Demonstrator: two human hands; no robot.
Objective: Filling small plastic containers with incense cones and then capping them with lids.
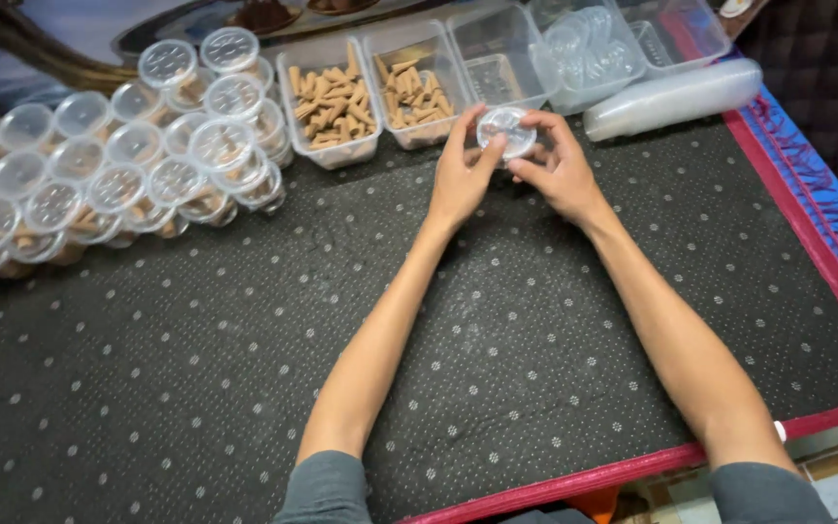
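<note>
Head camera looks down on a dark dotted mat (497, 320) with a red border, where both bare hands meet near the far edge. Left hand (460, 175) and right hand (560, 170) together hold a small round clear plastic cup (506, 131) with its lid facing up, fingers curled closed around its rim from either side, thumbs pressed on the near edge. It is lifted just in front of two clear rectangular tubs (380, 87) filled with tan incense cones (332, 102). To the right of those tubs sit an empty clear tub (497, 58) and a tub of loose lids (589, 49), with a long sleeve of stacked cups (676, 97) lying on its side beyond the right hand. Far left, a large cluster of lidded filled cups (118, 165) is stacked in layers, well apart from the hands.
</note>
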